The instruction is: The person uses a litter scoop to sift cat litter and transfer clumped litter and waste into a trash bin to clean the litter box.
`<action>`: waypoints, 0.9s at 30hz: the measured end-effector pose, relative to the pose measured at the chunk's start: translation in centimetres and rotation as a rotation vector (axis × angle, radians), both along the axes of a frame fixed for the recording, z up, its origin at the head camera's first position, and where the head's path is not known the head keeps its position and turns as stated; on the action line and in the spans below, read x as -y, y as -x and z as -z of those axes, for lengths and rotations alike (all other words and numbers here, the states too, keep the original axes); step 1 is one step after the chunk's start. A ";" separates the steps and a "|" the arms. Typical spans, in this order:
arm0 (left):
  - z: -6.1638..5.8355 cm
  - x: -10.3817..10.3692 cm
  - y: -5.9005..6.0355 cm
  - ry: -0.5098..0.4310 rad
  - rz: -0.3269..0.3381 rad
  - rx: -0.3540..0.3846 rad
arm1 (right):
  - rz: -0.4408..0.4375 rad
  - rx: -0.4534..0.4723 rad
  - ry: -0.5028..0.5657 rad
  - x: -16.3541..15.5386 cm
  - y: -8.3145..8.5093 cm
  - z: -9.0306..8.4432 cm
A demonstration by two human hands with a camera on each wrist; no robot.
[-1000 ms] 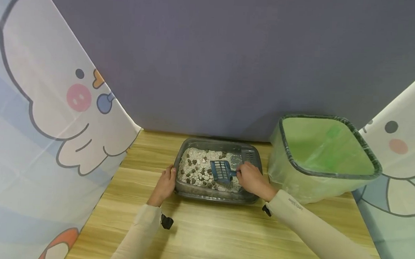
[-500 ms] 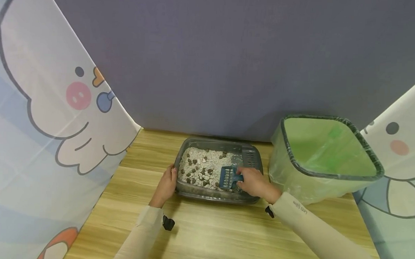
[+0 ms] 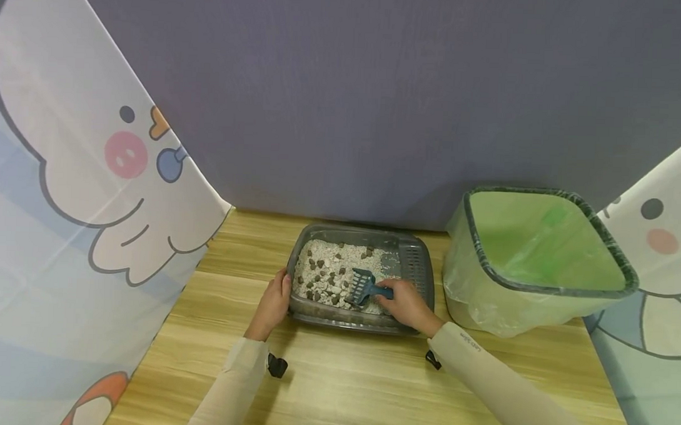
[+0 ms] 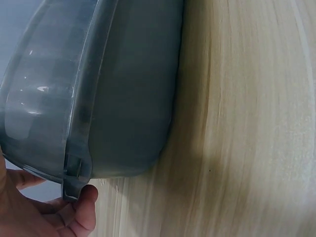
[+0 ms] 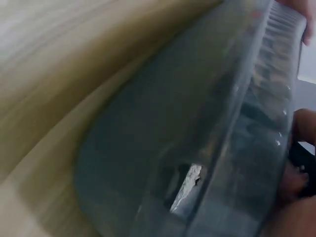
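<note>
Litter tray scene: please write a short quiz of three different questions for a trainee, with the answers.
1. True or false: the right hand holds the blue scoop inside the grey litter tray.
2. Multiple choice: where does the left hand rest? A) on the bin rim B) against the tray's left side C) flat on the wooden table, apart from the tray
3. Fill in: the bin to the right of the tray is lined with a ____ bag.

Key:
1. True; the scoop head lies on the white litter, among the dark lumps.
2. B; the left wrist view shows the fingers at the tray's edge.
3. Green.
</note>
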State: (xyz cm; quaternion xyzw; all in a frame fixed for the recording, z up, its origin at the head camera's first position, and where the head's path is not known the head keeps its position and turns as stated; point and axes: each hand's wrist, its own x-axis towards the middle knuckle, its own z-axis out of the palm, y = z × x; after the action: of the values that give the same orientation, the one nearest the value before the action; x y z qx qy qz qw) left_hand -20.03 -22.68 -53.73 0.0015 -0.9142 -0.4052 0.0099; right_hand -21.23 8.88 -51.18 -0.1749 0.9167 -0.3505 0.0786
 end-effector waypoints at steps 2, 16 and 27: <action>-0.1 0.2 0.0 0.007 0.002 -0.003 | 0.007 -0.026 -0.033 0.3 0.0 0.0; 0.3 -0.5 0.1 0.027 -0.008 0.026 | -0.024 -0.059 -0.069 2.6 1.9 1.6; -0.1 -0.4 0.1 0.040 -0.036 0.027 | -0.004 -0.185 0.114 2.5 2.3 2.2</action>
State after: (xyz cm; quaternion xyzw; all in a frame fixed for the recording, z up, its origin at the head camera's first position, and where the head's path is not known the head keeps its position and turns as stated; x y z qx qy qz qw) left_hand -20.10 -22.25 -53.68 0.0231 -0.9219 -0.3866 0.0049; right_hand -23.55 6.40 -53.41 -0.2128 0.8982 -0.3844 -0.0159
